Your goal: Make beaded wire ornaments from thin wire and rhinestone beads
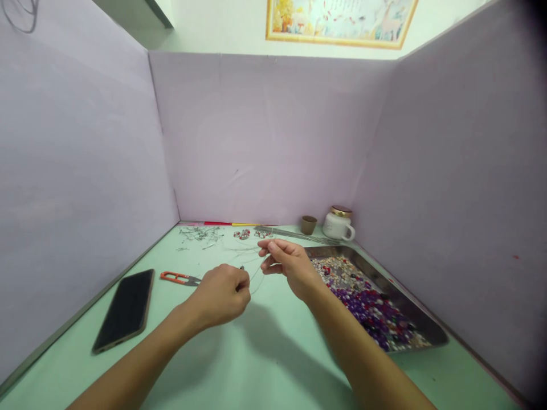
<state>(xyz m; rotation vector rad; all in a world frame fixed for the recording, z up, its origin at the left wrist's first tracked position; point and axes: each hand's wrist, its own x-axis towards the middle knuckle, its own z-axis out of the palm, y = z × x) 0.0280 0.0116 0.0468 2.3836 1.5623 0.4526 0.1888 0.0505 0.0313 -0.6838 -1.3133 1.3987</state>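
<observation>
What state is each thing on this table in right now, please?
left hand, closed, pinching the thin wire.
right hand, fingertips apparently pinched on the same wire.
thin wire, slack between the two hands.
snips, lying flat, untouched.
phone, face up, screen dark.
tray, holding loose beads.
white mug, upright, lid on.
brown cup, upright, uncovered.

Two bare forearms, slender and smooth, uncovered all the way from wrist to the lower edge of the view. Left hand (222, 296) bare at wrist and knuckles. Right hand (290, 265) likewise bare, fingers slim, slightly blurred. Nails too small to make out.
</observation>
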